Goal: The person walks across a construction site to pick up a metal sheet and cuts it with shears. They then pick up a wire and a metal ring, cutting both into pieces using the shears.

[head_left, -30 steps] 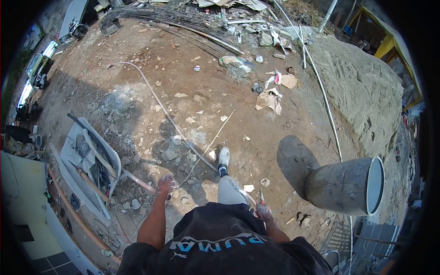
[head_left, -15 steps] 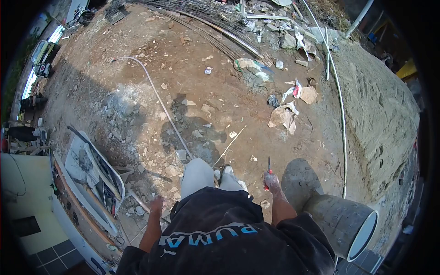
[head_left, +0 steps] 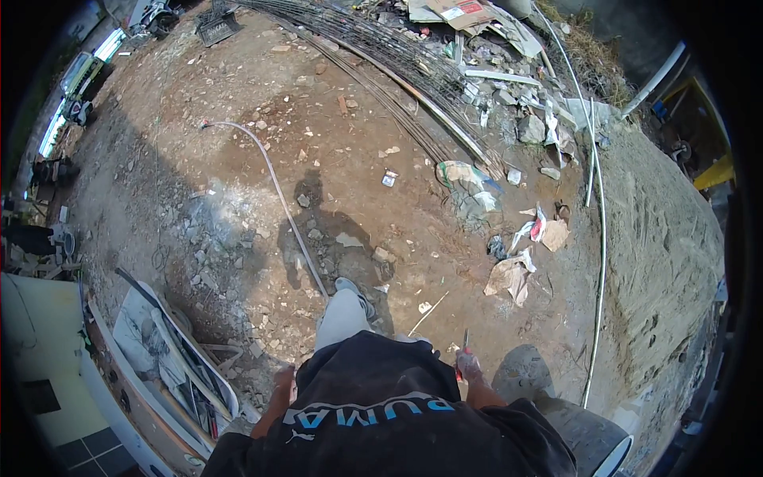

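Observation:
My right hand [head_left: 470, 372] is closed around a red-handled tool [head_left: 466, 342] whose narrow metal end points forward. The tool's exact kind does not show at this size. My left hand [head_left: 284, 377] hangs low beside my body, near the wheelbarrow-like tub [head_left: 230, 389] at left; its fingers are too small and partly hidden to make out. One grey-trousered leg [head_left: 343, 314] is stretched forward onto the dirt. A pale hose [head_left: 276, 176] lies on the ground ahead, its near end by my foot.
Long rebar [head_left: 381, 67] lies across the far ground. Crumpled paper scraps [head_left: 510, 278] and a thin stick [head_left: 429, 312] are ahead. At right, a white pipe [head_left: 602, 262] borders a sand heap [head_left: 660, 246]. A large grey cylinder [head_left: 584, 429] stands close by my right arm.
I have stepped forward, with one leg now out in front. Both hands sit lower in view, and the red-handled tool stays in my right hand. The grey cylinder has slid toward the bottom edge.

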`<act>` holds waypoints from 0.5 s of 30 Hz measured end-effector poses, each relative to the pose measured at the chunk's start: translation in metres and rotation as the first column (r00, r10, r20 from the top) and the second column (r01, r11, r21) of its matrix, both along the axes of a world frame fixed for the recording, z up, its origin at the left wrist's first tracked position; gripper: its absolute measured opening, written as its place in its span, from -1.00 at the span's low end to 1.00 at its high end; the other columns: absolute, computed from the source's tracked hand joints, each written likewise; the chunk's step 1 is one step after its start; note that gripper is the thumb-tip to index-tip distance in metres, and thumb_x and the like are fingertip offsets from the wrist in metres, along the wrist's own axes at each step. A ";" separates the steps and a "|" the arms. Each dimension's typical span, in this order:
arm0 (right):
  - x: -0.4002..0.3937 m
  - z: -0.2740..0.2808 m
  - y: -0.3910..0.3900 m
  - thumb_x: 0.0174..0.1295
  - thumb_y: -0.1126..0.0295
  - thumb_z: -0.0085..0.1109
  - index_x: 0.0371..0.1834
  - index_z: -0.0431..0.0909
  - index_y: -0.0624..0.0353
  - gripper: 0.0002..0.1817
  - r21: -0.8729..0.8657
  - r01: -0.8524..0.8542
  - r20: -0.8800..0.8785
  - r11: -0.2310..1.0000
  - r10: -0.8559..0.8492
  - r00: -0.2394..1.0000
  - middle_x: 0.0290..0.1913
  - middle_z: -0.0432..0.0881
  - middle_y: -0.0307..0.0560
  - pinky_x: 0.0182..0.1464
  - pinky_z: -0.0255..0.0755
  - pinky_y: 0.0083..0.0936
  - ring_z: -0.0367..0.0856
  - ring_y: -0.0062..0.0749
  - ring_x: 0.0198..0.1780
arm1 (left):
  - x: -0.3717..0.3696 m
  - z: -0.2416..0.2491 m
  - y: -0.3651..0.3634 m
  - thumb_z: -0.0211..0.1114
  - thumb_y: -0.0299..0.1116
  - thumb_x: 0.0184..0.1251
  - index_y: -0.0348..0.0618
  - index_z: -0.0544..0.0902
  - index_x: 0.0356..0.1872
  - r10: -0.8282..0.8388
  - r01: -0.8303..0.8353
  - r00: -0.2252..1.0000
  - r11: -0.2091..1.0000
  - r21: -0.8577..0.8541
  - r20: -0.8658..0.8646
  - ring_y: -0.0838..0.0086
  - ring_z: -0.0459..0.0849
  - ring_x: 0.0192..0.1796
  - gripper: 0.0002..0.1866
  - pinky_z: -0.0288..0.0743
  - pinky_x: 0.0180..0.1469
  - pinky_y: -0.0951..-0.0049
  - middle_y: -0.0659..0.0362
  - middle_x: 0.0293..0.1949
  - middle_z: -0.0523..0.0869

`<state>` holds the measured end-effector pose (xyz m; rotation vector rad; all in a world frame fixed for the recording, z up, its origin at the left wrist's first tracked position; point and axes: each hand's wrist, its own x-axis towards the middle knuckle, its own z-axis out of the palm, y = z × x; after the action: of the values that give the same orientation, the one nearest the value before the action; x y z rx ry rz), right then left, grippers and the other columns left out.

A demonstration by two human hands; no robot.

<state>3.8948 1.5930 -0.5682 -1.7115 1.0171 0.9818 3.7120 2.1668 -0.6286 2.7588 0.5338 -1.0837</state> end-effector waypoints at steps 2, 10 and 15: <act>0.032 -0.016 0.042 0.31 0.14 0.06 -0.38 0.47 0.19 -0.69 -0.213 -0.283 0.277 0.935 0.335 0.901 -0.66 0.48 -0.11 -0.71 0.37 -0.32 0.52 -0.33 -0.69 | 0.076 -0.027 0.057 0.20 -0.18 0.34 -0.24 0.63 -0.25 0.023 -0.038 0.987 0.996 0.086 0.162 0.31 0.65 -0.32 -0.72 0.49 -0.25 0.22 0.06 -0.38 0.70; 0.260 0.033 0.208 0.26 0.08 0.06 -0.43 0.50 0.16 -0.65 0.026 -0.135 0.223 0.990 0.126 0.967 -0.64 0.51 -0.11 -0.68 0.36 -0.36 0.51 -0.33 -0.68 | 0.431 0.113 0.142 0.17 -0.21 0.44 -0.15 0.58 0.08 0.917 -0.557 0.399 0.260 -0.788 0.021 0.57 0.65 -0.26 -0.68 0.49 -0.33 0.52 0.22 -0.17 0.70; 0.408 0.032 0.284 0.32 0.10 0.06 -0.39 0.44 0.14 -0.68 0.028 -0.180 0.281 0.983 0.165 0.945 -0.61 0.47 -0.19 -0.66 0.39 -0.39 0.47 -0.41 -0.68 | 0.573 0.143 0.163 0.17 -0.23 0.45 -0.14 0.54 0.14 0.892 -0.399 0.452 0.215 -0.891 0.013 0.57 0.65 -0.21 -0.66 0.53 -0.28 0.50 0.22 -0.11 0.69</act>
<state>4.3033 1.8766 -0.5366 -1.8554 0.6617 0.8386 4.2854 2.3297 -0.4859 1.4897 0.8072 -0.1276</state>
